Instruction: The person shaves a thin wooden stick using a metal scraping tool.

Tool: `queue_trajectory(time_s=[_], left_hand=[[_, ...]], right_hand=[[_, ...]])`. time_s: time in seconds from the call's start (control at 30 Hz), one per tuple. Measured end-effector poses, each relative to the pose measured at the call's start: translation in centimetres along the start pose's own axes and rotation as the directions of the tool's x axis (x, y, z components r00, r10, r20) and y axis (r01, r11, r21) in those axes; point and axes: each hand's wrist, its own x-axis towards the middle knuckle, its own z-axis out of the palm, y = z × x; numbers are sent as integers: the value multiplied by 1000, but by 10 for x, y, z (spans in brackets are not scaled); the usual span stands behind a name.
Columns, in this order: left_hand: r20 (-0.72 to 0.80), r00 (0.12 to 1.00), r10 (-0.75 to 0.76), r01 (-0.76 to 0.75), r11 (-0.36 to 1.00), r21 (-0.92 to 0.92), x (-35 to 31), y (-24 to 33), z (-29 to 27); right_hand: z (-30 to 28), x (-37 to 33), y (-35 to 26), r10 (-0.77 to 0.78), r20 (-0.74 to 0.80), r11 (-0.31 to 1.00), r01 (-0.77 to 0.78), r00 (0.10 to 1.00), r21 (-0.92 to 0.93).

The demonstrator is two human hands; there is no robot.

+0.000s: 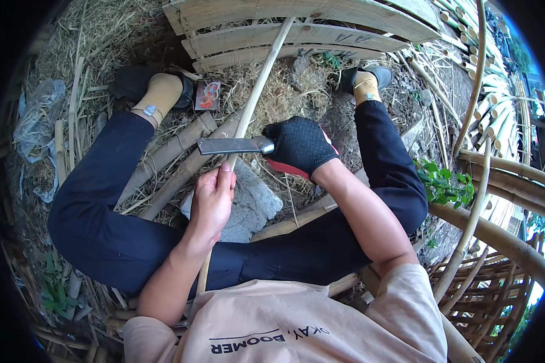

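My bare left hand [215,196] is closed around a long pale bamboo strip [259,88], thumb laid along it. The strip slants from my lap up to the wooden crate at the far side. In a black and red glove, my right hand [301,148] grips a knife [233,146] with a broad, blunt-ended blade. The blade lies across the strip just beyond my left thumb and seems to touch it. The knife's handle is hidden inside the glove. Below the strip, between my legs, sits a grey stone block [251,202].
A slatted wooden crate [297,36] stands at the far side. Bamboo pieces [163,154] lie left of the stone, near a small red packet [208,95]. Stacked bamboo poles [496,115] and a woven bamboo basket [487,296] are at right. Clear plastic [42,118] lies far left.
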Motion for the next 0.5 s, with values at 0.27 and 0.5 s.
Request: queue_trajectory(time_s=[0.27,0.5], left_hand=[[-5,993,120,-119,989,89,0,-15,4],[15,993,116,-116,990,77,0,-11,7]], right_hand=[[-13,16,27,202,-173,979,-197,964,43],[-19,19,57,259,-232,959,-278,938,-55]])
